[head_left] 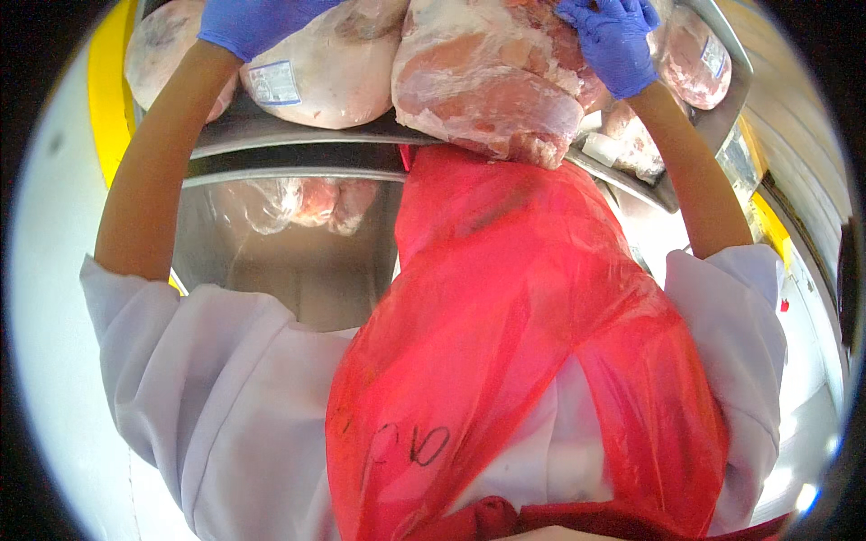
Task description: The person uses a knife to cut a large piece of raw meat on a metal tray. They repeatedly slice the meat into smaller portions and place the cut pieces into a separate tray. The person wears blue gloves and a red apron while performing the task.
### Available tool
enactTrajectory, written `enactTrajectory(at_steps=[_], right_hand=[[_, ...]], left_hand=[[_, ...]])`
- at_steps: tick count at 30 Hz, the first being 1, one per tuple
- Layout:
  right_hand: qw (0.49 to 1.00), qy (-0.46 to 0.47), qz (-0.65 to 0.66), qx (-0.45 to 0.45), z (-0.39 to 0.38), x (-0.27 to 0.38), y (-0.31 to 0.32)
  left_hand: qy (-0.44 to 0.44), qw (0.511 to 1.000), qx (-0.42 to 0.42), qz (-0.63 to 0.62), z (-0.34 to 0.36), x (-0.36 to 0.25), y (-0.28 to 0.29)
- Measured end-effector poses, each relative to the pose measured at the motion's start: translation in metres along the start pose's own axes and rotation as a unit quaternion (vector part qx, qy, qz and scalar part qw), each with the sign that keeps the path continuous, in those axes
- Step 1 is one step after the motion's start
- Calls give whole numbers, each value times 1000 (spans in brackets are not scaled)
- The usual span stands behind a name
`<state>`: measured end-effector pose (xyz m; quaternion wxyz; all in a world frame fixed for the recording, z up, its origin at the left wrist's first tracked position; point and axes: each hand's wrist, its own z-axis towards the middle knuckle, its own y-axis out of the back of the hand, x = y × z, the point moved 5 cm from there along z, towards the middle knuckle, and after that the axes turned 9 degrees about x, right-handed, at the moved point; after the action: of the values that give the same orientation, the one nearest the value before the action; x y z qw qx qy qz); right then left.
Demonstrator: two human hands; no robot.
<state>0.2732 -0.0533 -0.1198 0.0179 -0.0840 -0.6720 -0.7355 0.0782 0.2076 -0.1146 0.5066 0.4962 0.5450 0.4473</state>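
A large piece of raw meat [487, 81], pink with pale fat, lies at the top centre and juts over the tray's near edge. My right hand [615, 41], in a blue glove, has its fingers bent against the meat's upper right side. In a matching glove, my left hand [262, 25] reaches over a pale, wrapped cut of meat [338, 86] with a label [273, 83]. The upper edge of the picture cuts off its fingers. Both hands are around the grey tray [271, 135], and the far side of the meat is out of sight.
Another wrapped cut [167, 54] is at the far left, and a labelled one [699, 68] at the right. Below the tray, a metal bin [280, 270] holds meat in clear plastic [311, 203]. A red plastic apron [532, 270] covers my front, touching the tray area.
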Motion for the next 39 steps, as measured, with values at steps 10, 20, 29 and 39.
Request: enactTrajectory(at_steps=[10,20,29,39], right_hand=[[975,-183,92,-84,-41,-20,27],[968,-195,153,-44,-49,5,12],[962,-260,68,-49,-45,15,17],[950,-313,-1,9,-26,13,7]], left_hand=[[-33,999,-33,15,41,18,-61],[20,998,-14,65,7,-54,64],[18,995,-101,-2,47,1,7],[-22,982,-183,-31,90,46,-54]])
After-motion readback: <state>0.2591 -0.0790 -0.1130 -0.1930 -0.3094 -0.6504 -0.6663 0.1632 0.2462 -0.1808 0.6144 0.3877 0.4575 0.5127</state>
